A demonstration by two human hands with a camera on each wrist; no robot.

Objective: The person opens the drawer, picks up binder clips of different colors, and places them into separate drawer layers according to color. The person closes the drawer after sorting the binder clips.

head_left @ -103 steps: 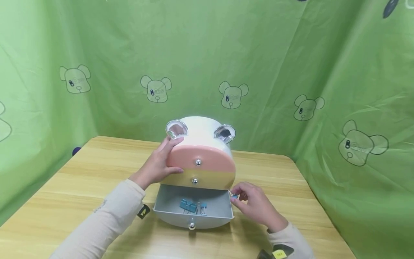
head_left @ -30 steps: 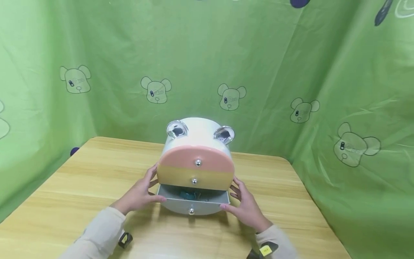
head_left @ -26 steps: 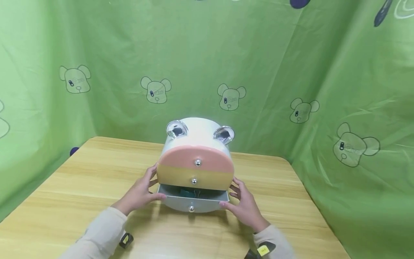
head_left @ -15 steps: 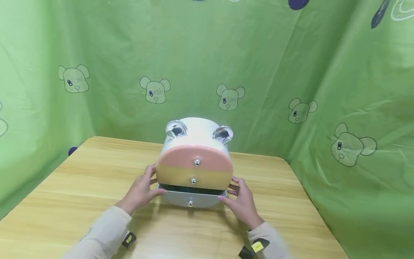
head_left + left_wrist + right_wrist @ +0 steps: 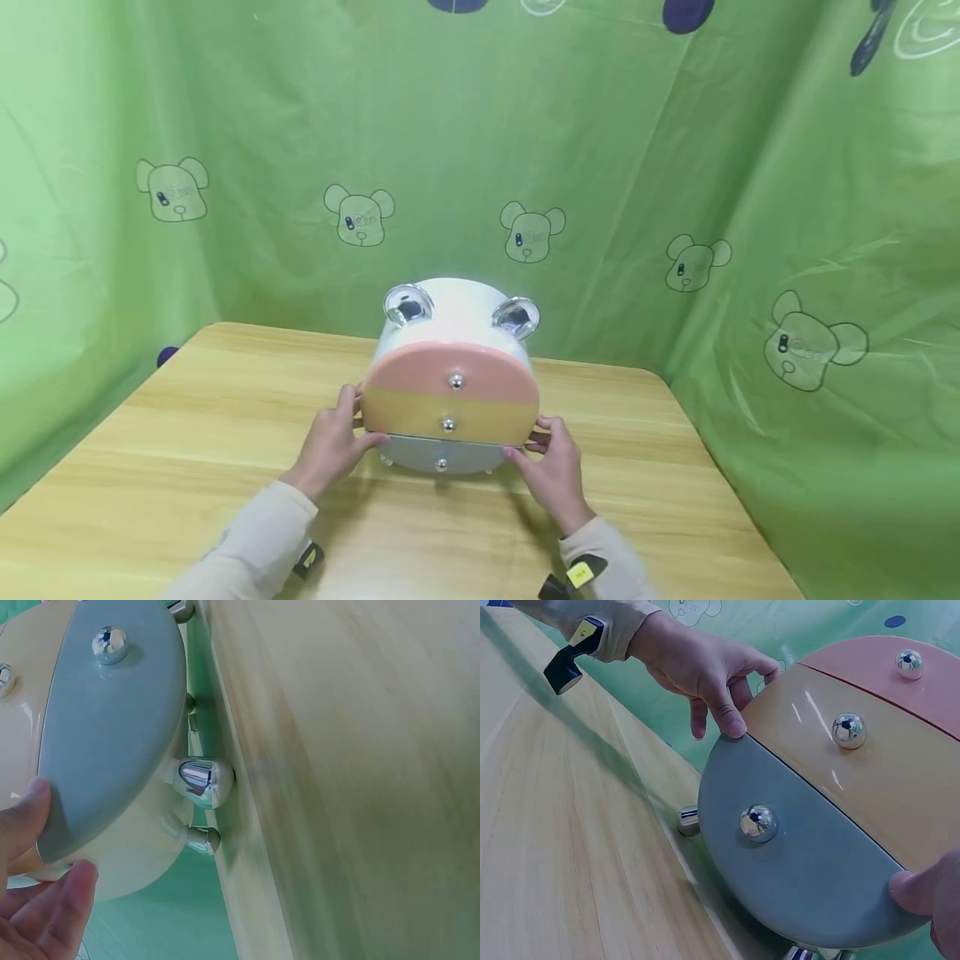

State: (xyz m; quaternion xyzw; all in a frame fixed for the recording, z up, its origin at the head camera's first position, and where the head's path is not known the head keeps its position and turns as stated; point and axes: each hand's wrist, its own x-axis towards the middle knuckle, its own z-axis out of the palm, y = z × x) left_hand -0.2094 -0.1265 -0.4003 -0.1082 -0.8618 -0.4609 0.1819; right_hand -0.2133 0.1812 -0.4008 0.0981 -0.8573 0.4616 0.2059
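Observation:
A small drawer cabinet (image 5: 450,371) with silver ears stands on the table, its pink, yellow and grey-blue fronts each bearing a silver knob. The bottom drawer (image 5: 795,862) sits flush under the yellow one, its inside hidden. My left hand (image 5: 330,446) grips the cabinet's left edge: the thumb presses the top corner of the bottom drawer front, the fingers bend round the side. On the right edge my right hand (image 5: 555,475) does likewise, thumb on the opposite corner. In the right wrist view, only part of the right hand (image 5: 930,892) shows.
The wooden table (image 5: 637,492) extends around the cabinet. Short silver feet (image 5: 201,781) hold the cabinet off the tabletop. A green curtain (image 5: 442,108) printed with bear heads hangs behind and on both sides.
The bottom drawer has slid in from well pulled out, hiding the blue binder clips inside. My left hand came down from the upper side; my right hand no longer holds a small blue object.

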